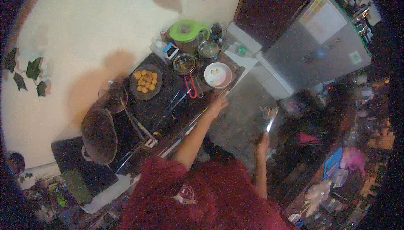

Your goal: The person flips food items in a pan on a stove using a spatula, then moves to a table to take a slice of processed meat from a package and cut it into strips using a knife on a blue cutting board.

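My left hand (pixel 217 105) reaches to the front edge of the dark counter (pixel 186 113), just below a white bowl (pixel 217 81). Its fingers look bent at the edge, but blur hides whether they grip anything. Inside the bowl lie small pale pieces. Away from the counter, over the floor, my right hand (pixel 262 143) holds a shiny metal utensil (pixel 270 124) by its handle; the far end is blurred. Left of the bowl sit a strainer (pixel 184 63) with a red handle (pixel 190 88) and a plate (pixel 136 93) of round golden-brown food pieces (pixel 145 80).
A large dark pan (pixel 99 137) stands tilted by the wall, beside a pot (pixel 118 99). Near the back are a green-lidded pitcher (pixel 189 31), a glass bowl (pixel 209 48) and a carton (pixel 161 47). A grey refrigerator (pixel 318 56) stands right, with a cluttered surface (pixel 334 195) below it.
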`<state>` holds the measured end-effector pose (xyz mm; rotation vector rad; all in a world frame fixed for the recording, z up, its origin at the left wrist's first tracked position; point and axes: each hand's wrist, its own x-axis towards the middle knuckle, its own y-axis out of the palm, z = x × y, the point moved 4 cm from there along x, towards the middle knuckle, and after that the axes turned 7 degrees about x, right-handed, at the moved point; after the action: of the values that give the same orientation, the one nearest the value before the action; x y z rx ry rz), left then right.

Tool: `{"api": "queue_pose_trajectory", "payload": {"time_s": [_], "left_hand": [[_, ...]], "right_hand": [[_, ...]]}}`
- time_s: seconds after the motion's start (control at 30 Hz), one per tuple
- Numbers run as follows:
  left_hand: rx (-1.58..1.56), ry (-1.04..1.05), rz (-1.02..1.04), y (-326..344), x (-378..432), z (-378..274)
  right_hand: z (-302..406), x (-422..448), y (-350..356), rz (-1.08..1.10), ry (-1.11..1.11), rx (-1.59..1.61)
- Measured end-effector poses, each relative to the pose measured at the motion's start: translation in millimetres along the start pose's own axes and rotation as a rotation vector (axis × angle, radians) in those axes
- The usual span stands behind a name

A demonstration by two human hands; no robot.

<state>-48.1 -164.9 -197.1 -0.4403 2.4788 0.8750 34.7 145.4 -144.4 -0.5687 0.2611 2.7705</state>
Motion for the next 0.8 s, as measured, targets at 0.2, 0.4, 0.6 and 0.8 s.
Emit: {"api": "queue_pose_trajectory", "payload": {"time_s": [0.2,0.4,0.6,0.8], "left_hand": [[-0.294,0.016,-0.102,-25,81,9],[-0.164,0.022,-0.288,-31,59,-3],[0.03,0.062,-0.078,12,-60,-24],[0.12,0.034,-0.025,3,-216,-68]], "right_hand": [[9,-49,-131,-0.327,0.029,-0.069],[35,-73,-120,-0.33,0.065,-0.119],[102,-86,3,0.062,-0.47,-0.707],[200,-132,115,0.615,-0.797,-1.366]]}}
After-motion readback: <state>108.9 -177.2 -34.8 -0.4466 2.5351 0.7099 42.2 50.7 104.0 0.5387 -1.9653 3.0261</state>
